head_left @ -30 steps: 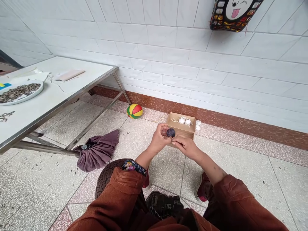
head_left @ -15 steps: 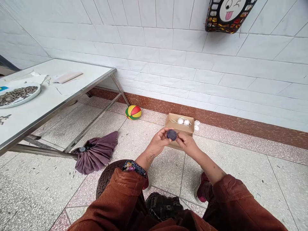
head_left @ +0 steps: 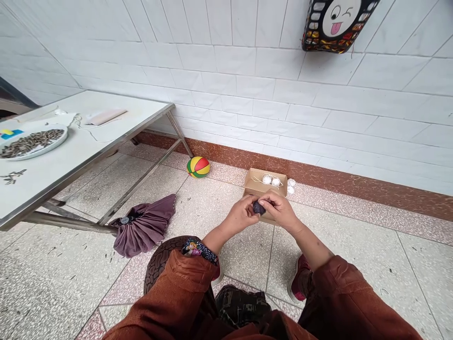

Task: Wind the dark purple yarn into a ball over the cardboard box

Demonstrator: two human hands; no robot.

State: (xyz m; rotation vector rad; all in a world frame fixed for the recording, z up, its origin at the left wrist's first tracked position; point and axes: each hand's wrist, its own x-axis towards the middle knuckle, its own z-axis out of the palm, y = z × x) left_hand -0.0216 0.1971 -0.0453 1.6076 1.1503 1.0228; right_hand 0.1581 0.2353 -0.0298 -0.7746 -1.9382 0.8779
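Note:
A small dark purple ball of yarn (head_left: 258, 207) is held in front of me between both hands. My left hand (head_left: 241, 215) grips it from the left, fingers curled round its side. From the right, my right hand (head_left: 279, 210) pinches the ball's top edge with thumb and fingers, covering part of it. Just beyond the hands, an open cardboard box (head_left: 255, 183) sits on the floor by the wall. Two white balls (head_left: 271, 180) with loose white thread lie inside it, and small white round pieces (head_left: 290, 186) rest beside its right end.
On the left stands a metal-framed table (head_left: 116, 134) bearing a plate (head_left: 63, 138) of dark seed-like bits. A folded purple umbrella (head_left: 145, 226) leans by its leg. A colourful ball (head_left: 198, 167) lies near the wall, where a black basket (head_left: 336, 26) hangs.
My right hand has moved up and over the yarn ball, which is turned and more covered by fingers. Both hands sit slightly lower and farther right in view.

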